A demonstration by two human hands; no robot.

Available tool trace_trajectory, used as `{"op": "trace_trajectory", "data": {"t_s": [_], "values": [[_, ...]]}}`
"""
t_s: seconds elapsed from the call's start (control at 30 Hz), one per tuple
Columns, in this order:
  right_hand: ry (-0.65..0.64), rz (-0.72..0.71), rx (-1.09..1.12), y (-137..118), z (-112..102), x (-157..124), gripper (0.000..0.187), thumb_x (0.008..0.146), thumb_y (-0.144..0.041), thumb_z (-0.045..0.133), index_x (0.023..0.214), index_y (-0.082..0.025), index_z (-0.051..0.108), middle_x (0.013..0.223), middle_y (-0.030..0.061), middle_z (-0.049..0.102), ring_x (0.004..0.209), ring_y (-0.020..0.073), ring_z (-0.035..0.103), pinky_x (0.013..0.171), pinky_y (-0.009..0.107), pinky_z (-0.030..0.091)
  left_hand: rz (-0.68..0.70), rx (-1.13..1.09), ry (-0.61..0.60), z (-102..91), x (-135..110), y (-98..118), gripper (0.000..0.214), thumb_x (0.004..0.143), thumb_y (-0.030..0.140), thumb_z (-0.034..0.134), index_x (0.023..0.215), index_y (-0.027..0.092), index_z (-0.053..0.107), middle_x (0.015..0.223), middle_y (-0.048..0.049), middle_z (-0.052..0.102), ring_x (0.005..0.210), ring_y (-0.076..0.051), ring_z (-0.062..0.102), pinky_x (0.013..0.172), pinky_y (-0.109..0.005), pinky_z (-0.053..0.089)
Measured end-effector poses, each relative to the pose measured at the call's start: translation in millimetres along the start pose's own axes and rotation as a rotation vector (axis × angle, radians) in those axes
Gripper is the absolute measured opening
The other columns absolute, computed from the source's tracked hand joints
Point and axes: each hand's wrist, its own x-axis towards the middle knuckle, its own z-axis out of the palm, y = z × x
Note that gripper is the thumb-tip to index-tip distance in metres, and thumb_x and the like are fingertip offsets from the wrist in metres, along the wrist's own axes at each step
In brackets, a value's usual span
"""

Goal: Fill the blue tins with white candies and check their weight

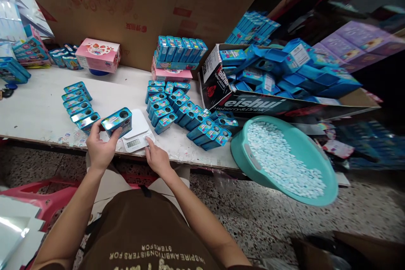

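While the left hand (pixel 100 150) grips a blue rectangular tin (pixel 116 121) with curled fingers (pixel 95 127), the right hand (pixel 157 159) lies straight-fingered on a white digital scale (pixel 136 122).

Bench (pixel 41 101) with blue tins (pixel 160 107), digital scale (pixel 136 130)

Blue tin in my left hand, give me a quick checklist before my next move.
Blue tin held securely in left hand: ok.
Contents of the tin through its round opening: cannot tell.
Platform of the digital kitchen scale free of items: ok.
Right hand off the scale: not ok, its fingers touch the scale's front corner.
Scale display reading: cannot tell, too small.
Teal basin of white pieces level: not ok, it tilts at the table edge.
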Motion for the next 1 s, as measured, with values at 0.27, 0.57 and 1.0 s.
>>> {"op": "trace_trajectory", "data": {"t_s": [0.27, 0.57, 1.0], "values": [[0.124, -0.034, 0.071, 9.6, 11.2, -1.4, 0.046, 0.094, -0.030, 0.032, 0.138, -0.018, 0.037, 0.095, 0.0080, 0.071, 0.078, 0.0213, 0.066, 0.068, 0.029, 0.047, -0.009, -0.015, -0.038, 7.2, 0.8, -7.7, 0.043, 0.069, 0.037, 0.071, 0.105, 0.016, 0.059, 0.091, -0.0035, 0.064, 0.083, -0.015, 0.060, 0.080, -0.030, 0.049], [0.607, -0.169, 0.222, 67.0, 26.9, -4.1, 0.032, 0.093, -0.024, 0.035, 0.109, -0.016, 0.062, 0.096, 0.0079, 0.072, 0.082, 0.0172, 0.067, 0.076, 0.027, 0.049, -0.070, -0.233, -0.137, 54.6, 13.9, -37.7, 0.039, 0.070, 0.035, 0.069, 0.101, 0.016, 0.055, 0.093, -0.0045, 0.063, 0.086, -0.016, 0.061, 0.081, -0.029, 0.050], [0.720, -0.195, 0.135, 90.6, 46.7, 3.6, 0.029, 0.092, -0.020, 0.038, 0.104, -0.014, 0.063, 0.091, 0.0087, 0.072, 0.078, 0.0179, 0.067, 0.072, 0.029, 0.051, 0.104, -0.008, -0.163, 50.9, 5.0, -48.6, 0.069, 0.069, 0.035, 0.072, 0.128, 0.019, 0.041, 0.127, -0.0132, 0.052, 0.119, -0.025, 0.050, 0.099, -0.040, 0.042]]}}
